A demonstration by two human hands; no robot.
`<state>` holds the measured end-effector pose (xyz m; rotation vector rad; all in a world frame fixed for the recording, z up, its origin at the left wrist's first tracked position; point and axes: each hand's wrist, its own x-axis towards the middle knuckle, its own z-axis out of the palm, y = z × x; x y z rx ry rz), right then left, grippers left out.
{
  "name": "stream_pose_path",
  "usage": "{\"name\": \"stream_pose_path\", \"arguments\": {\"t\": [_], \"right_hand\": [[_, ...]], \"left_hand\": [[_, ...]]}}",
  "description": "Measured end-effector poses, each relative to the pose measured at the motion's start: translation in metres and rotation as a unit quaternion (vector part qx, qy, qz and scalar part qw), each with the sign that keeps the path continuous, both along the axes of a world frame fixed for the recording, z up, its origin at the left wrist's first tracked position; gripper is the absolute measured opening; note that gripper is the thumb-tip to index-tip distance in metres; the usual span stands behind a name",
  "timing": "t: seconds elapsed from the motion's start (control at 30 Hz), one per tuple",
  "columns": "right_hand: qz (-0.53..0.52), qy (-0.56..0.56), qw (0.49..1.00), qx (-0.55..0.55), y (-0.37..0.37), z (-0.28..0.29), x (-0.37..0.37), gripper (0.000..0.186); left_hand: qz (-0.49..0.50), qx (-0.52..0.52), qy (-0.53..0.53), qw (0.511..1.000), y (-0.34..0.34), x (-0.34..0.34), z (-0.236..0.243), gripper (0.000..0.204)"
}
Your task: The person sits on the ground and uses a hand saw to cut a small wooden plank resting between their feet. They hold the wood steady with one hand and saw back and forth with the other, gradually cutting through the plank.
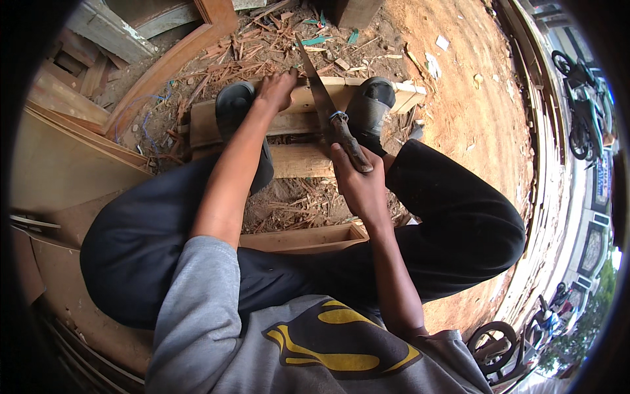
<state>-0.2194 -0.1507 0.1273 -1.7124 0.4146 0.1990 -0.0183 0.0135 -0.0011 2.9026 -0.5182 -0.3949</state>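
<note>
My right hand [361, 180] is wrapped round the dark, worn handle of a handsaw [319, 92], with a pale blue tie near the top of the grip. Its long blade tapers away from me and crosses over a light wooden plank [400, 95]. My left hand [277, 90] is closed at the plank's left part, beside the blade; its fingertips are partly hidden. Both my feet, in dark sandals, rest on the timber: the left sandal [235, 104] beside my left wrist, the right sandal [373, 102] to the right of the saw.
Another board [302, 161] lies nearer me, with a long wooden piece [302, 238] in front of my lap. Wood shavings [259, 49] litter the ground. Wooden frames [174, 65] and panels [72, 161] crowd the left. Long stacked timber [545, 131] and parked motorbikes [581, 108] line the right.
</note>
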Motion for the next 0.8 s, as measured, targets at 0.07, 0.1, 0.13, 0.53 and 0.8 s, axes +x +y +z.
{"name": "stream_pose_path", "arguments": {"t": [0.07, 0.1, 0.13, 0.53, 0.8], "right_hand": [[0.023, -0.02, 0.999, -0.03, 0.002, -0.009, 0.003, 0.028], [0.028, -0.02, 0.999, -0.036, 0.003, -0.008, 0.003, 0.028], [0.032, -0.02, 0.998, -0.042, 0.005, -0.007, 0.002, 0.028], [-0.009, -0.022, 0.999, -0.023, 0.014, 0.0, 0.021, 0.038], [0.001, -0.017, 1.0, -0.01, 0.024, -0.013, 0.025, 0.036]], "left_hand": [[0.002, 0.008, 0.025, 1.0, 0.001, 0.008, 0.003, 0.058], [0.003, 0.011, 0.037, 0.999, 0.002, 0.011, 0.005, 0.056], [0.0, -0.005, 0.01, 1.0, 0.003, 0.009, 0.003, 0.056], [-0.042, -0.006, -0.019, 0.999, 0.015, 0.027, -0.004, 0.055], [0.021, -0.028, 0.0, 0.999, 0.014, 0.027, -0.01, 0.048]]}}
